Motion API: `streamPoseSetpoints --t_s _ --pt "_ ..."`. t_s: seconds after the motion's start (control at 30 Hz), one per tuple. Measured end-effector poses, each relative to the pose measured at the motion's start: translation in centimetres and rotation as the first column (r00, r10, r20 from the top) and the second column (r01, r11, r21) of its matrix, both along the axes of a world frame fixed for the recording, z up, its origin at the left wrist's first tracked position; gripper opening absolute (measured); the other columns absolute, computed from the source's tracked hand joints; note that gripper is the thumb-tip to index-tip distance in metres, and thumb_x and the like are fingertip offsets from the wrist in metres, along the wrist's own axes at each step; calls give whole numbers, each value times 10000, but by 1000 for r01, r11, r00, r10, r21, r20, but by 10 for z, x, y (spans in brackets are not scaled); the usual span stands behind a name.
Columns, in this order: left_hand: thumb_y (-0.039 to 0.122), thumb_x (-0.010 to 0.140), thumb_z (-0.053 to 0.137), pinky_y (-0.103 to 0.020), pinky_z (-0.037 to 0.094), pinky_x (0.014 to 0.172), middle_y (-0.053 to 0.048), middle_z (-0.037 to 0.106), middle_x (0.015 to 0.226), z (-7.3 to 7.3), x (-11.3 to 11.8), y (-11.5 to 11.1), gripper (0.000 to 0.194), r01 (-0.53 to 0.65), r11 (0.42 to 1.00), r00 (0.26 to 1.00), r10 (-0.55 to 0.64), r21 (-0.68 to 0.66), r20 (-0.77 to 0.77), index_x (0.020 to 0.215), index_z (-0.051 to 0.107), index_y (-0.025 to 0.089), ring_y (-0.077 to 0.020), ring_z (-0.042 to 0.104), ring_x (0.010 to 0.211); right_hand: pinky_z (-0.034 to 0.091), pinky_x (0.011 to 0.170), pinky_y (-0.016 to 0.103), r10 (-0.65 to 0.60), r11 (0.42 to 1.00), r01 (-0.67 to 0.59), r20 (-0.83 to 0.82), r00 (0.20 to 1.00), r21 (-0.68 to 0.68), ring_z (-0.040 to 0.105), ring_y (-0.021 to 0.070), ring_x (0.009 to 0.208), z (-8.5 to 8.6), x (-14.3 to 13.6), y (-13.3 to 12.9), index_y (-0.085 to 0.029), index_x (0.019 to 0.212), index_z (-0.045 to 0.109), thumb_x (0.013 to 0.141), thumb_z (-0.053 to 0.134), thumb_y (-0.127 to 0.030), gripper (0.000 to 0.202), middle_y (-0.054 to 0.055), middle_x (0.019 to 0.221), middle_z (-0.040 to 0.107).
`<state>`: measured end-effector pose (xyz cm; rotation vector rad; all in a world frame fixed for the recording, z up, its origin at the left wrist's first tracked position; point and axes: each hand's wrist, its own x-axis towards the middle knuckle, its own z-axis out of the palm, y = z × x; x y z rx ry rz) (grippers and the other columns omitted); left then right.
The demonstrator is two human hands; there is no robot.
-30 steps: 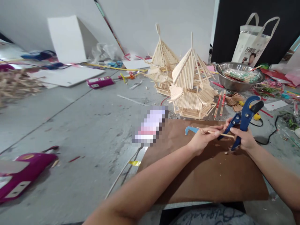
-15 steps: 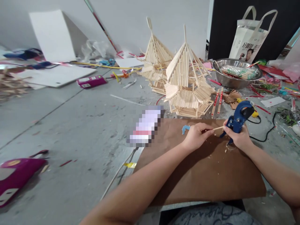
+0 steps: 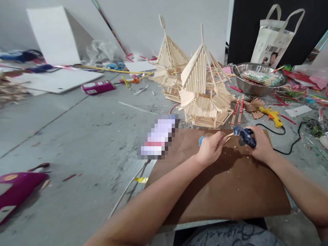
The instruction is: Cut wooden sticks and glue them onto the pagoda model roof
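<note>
Over the brown board (image 3: 220, 191), my left hand (image 3: 211, 148) is closed on a thin wooden stick (image 3: 230, 135). The stick points right, and its far end meets the head of a blue cutter (image 3: 244, 136). My right hand (image 3: 261, 145) is wrapped round this cutter, which lies roughly level. A light blue piece (image 3: 201, 140) shows just left of my left hand. Behind the board stands a pavilion model of wooden sticks (image 3: 202, 85), with a second stick model (image 3: 170, 58) behind it to the left.
A phone with a blurred screen (image 3: 159, 136) lies left of the board. A yellow glue gun (image 3: 273, 115) with a black cord is behind my right hand. Farther back are a metal bowl (image 3: 260, 87) and a white bag (image 3: 271, 42). Purple power strips (image 3: 97, 87) lie at the left.
The blue cutter has turned from upright to roughly level in my right hand, and its head now meets the stick. My left hand has shifted slightly down. The glue gun is more exposed.
</note>
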<state>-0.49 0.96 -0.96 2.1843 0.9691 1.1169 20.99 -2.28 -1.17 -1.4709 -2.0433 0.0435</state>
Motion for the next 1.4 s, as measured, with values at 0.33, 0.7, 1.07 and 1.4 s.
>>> streamPoseSetpoints --t_s 0.33,0.7,1.07,1.4 --pt "277 892 322 -168 274 446 46 404 515 -5 2 1 241 138 978 990 -134 159 -37 722 458 173 -54 333 433 434 819 416 38 999 -39 60 997 16 554 269 938 -1 -3 -4 -183 1040 461 710 543 -341 375 126 984 598" --pt "239 882 323 -162 287 463 43 387 544 -3 1 0 209 166 978 985 -159 128 -62 735 453 169 -57 313 461 442 794 395 65 998 -64 67 996 -6 571 264 913 1 -5 -4 -170 1039 478 714 546 -369 387 126 958 616" --pt "239 875 324 -175 276 463 40 364 544 -3 2 1 202 178 981 981 -172 76 -86 743 460 168 -65 320 460 451 714 362 7 995 1 83 997 -98 598 260 834 1 -5 -6 -162 1010 504 666 569 -325 386 113 893 632" --pt "277 884 309 -194 312 508 22 363 560 -7 4 -1 262 148 989 984 -149 -21 -93 719 479 164 -84 331 504 449 702 345 -85 971 115 142 986 -212 616 256 821 6 -6 -6 -188 958 522 620 558 -278 352 90 878 657"
